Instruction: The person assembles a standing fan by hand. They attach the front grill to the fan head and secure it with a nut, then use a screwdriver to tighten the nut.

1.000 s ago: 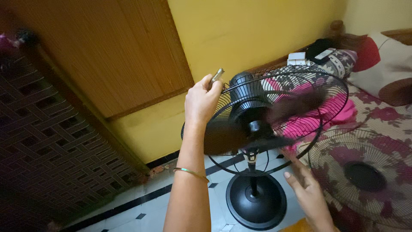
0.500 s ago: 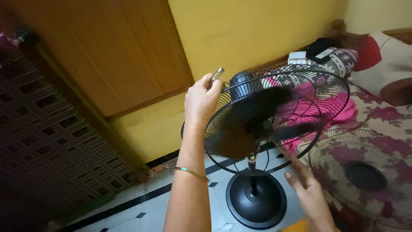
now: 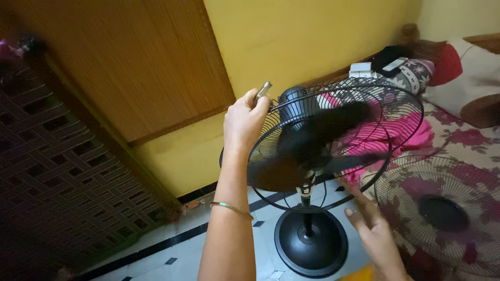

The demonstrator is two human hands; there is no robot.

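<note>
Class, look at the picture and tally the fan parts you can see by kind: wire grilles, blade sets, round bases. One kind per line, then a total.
Wire grilles: 2, the rear grille on the fan and the loose front grille lying on the bed
Blade sets: 1, the blurred black blades
Round bases: 1, the black base on the floor
Total: 4

My left hand point(image 3: 245, 124) and forearm are bare, no sleeve reaching into view. A thin gold-coloured bangle point(image 3: 231, 208) circles the forearm, sitting at about six o'clock from the hand. My right hand point(image 3: 374, 237) is bare too, with no ring or band showing.
</note>
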